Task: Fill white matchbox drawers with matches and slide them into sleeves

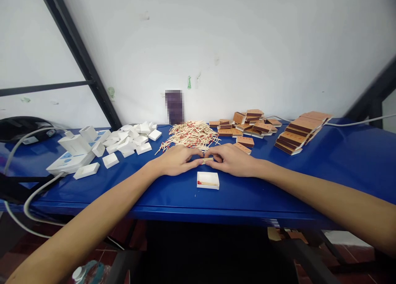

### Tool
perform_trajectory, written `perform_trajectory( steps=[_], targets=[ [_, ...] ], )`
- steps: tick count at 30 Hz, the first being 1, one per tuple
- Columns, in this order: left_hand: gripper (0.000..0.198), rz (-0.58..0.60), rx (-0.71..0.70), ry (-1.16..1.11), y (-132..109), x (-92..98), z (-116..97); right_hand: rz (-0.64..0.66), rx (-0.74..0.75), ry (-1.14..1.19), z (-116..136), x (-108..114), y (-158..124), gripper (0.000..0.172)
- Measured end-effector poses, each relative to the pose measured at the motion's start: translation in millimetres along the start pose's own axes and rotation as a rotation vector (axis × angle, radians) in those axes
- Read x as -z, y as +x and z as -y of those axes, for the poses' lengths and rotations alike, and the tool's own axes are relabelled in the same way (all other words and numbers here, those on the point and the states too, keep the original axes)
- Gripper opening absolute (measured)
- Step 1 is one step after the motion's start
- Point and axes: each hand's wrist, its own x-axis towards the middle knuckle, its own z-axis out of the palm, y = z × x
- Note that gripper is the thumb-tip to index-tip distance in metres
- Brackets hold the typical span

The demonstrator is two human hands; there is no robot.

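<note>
Several matches (pixel 207 160) lie sideways between my two hands, in front of the big heap of red-tipped matches (pixel 193 134). My left hand (pixel 177 159) pinches their left ends between thumb and fingers. From the other side, my right hand (pixel 231 159) closes its thumb and fingers on the right ends. Just nearer to me, a white matchbox tray (pixel 208 175) rests on the blue table, with a few matches along its front side. My fingers partly hide the matches they grip.
Empty white trays (pixel 130 137) are piled to the left, beside a white power strip with plugs (pixel 72 152). Brown matchbox sleeves (pixel 255 123) lie at the back right, with a leaning stack of matchbox sleeves (pixel 301 131) farther right. A white cable (pixel 31 193) hangs over the left edge.
</note>
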Motion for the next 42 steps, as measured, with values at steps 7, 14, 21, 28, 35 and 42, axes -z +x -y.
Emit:
perform_trajectory(
  steps=[7, 14, 21, 28, 35, 42],
  targets=[
    [0.028, -0.038, 0.025, 0.069, 4, -1.0, -5, -0.03, -0.03, 0.057, 1, -4, 3, 0.018],
    [0.02, -0.046, -0.033, 0.063, 5, -0.5, -4, -0.091, -0.005, -0.015, 2, -5, 3, 0.017],
    [0.015, -0.055, -0.021, 0.064, 4, -1.0, -5, -0.228, 0.191, 0.004, -1, -5, 0, 0.037],
    [0.014, -0.053, 0.0, 0.054, 4, -0.7, -6, -0.254, 0.183, 0.006, -2, -7, 0, 0.018],
    [0.017, -0.061, 0.019, 0.061, 4, -1.1, -6, -0.297, 0.308, 0.048, -3, -14, 1, 0.011],
    [0.019, -0.053, 0.015, 0.059, 4, -0.1, -7, -0.344, 0.309, 0.036, -3, -15, 2, 0.014]
  ],
)
